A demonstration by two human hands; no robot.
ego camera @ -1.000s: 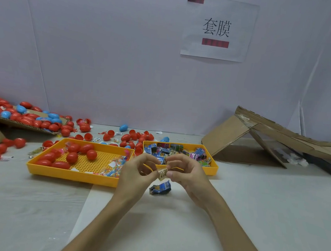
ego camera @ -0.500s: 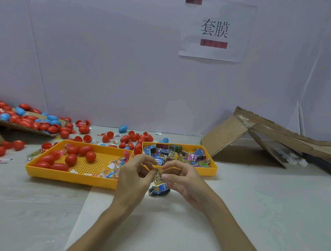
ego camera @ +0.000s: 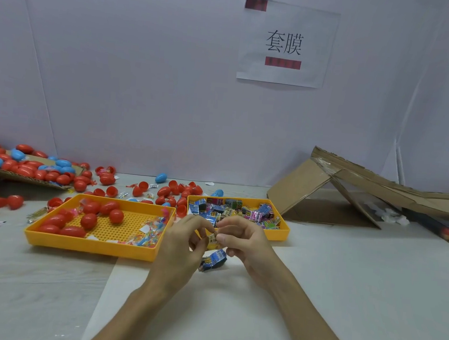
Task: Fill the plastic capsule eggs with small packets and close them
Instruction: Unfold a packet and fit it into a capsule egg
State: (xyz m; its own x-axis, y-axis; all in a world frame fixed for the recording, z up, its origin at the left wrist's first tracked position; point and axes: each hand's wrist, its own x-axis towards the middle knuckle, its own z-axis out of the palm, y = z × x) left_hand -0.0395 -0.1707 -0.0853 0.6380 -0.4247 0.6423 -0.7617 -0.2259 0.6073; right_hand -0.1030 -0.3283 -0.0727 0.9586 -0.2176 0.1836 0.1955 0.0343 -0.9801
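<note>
My left hand (ego camera: 183, 245) and my right hand (ego camera: 246, 243) met over the middle of the white table (ego camera: 343, 291); both had their fingers curled, and thumb and fingertips of each pinched the same small yellow-and-white printed packet (ego camera: 213, 239); it stood roughly upright between them, clear of the table. At 6 o'clock from it a crumpled blue printed packet (ego camera: 213, 260) lay on the table, just beside my right hand's lower fingers; whether it touched them I could not tell.

At 9 o'clock from my hands sat a large yellow plastic tray with a perforated floor (ego camera: 90, 246); red plastic capsule eggs (ego camera: 116, 216) lay in its left half and a scatter of small colourful packets (ego camera: 151, 234) in its right corner. At 12 to 1 o'clock, just behind my fingers, a smaller yellow plastic tray (ego camera: 278, 236) was heaped with multicoloured packets (ego camera: 241, 211). Loose red egg halves and a few blue eggs (ego camera: 107, 179) were strewn at 11 o'clock; at 10 o'clock a flat brown cardboard sheet (ego camera: 19, 179) carried a pile of red and blue eggs. A folded brown cardboard box (ego camera: 301, 186) leaned at 2 o'clock; a white paper sign with black characters (ego camera: 285, 42) hung on the wall at 12.
</note>
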